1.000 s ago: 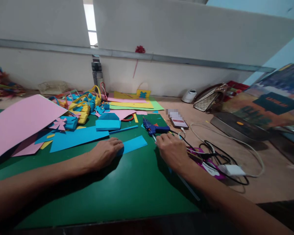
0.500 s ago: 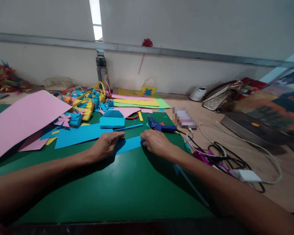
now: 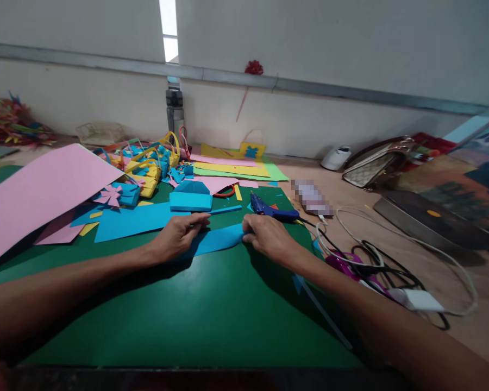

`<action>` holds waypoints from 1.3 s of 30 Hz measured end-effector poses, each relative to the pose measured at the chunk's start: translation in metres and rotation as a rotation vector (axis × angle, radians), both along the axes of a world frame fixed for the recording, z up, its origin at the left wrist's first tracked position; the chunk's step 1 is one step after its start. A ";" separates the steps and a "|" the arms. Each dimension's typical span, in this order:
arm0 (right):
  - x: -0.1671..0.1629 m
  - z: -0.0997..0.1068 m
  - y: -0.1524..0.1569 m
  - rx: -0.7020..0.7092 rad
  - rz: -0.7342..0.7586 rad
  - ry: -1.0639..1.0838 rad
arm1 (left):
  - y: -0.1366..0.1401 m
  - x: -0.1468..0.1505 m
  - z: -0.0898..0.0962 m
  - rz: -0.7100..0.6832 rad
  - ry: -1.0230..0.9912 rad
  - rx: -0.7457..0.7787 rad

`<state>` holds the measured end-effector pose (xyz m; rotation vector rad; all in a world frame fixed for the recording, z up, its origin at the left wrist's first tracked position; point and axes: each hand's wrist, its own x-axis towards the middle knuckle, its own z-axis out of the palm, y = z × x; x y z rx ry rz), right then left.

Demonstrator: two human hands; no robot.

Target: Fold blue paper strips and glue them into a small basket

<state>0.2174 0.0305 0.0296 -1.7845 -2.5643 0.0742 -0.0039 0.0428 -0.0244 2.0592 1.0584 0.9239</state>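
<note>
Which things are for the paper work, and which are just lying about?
Seem part of it:
blue strip, right hand pinching one end, left hand at the other
folded blue paper
glue gun

Seemingly just lying about:
phone
handbag

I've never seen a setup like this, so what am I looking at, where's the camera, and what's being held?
There's no machine here, just a person's two bare hands. The view comes from one camera worn on their head, looking forward and down, so the arms reach in from the bottom corners. On the green work surface lie a large pink sheet, a folded blue piece and a blue glue gun. The right hand grips one end of a blue paper strip, which curves up slightly there. The left hand is at the other end; whether it pinches or just presses the paper is hard to tell.
</note>
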 end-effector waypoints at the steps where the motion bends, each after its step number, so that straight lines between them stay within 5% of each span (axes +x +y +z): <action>1: 0.001 0.000 -0.002 0.016 -0.016 0.025 | 0.000 0.000 0.001 0.001 0.004 0.001; 8: 0.012 0.000 -0.011 0.094 0.038 0.106 | -0.005 -0.002 0.009 -0.036 0.095 0.007; 13: 0.007 -0.010 -0.020 0.077 0.290 -0.197 | -0.014 -0.002 0.006 -0.236 0.357 0.282; 18: -0.002 -0.021 -0.031 0.229 0.474 -0.487 | -0.016 0.001 0.000 -0.282 0.536 0.429; 28: 0.001 -0.017 -0.028 0.250 0.519 -0.508 | -0.018 0.005 0.004 -0.284 0.628 0.510; 35: -0.001 -0.024 -0.028 0.298 0.391 -0.497 | -0.018 0.003 -0.004 -0.223 0.595 0.557; 39: 0.003 -0.018 -0.030 0.364 0.241 -0.475 | -0.018 0.001 -0.005 -0.059 0.608 0.752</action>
